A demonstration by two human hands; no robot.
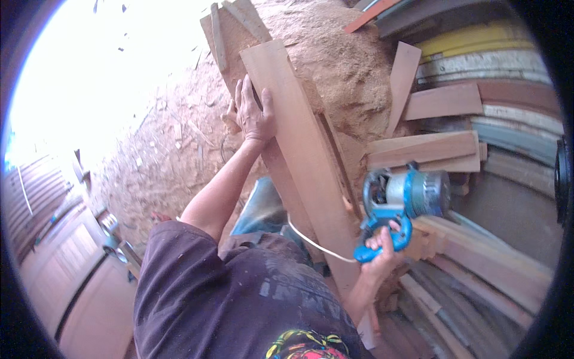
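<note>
A long pale wooden plank (293, 131) runs away from me, its far end resting by a sawdust-covered board (245, 30). My left hand (256, 116) grips the plank's left edge, thumb on the top face and fingers over the side. To the right of the plank, my right hand (382, 246) is closed round the blue loop handle of a corded power tool (403, 197). The tool has a round silver-and-green motor housing; its exact kind is not clear. A white cord (317, 246) leads from the handle across the plank's near part.
Cut wood pieces (442, 102) and stacked boards (496, 257) crowd the right side. Sawdust (341, 66) is heaped on the ground beyond the plank. Panelled wooden doors (84, 263) lie at the lower left. Strong light washes out the upper left.
</note>
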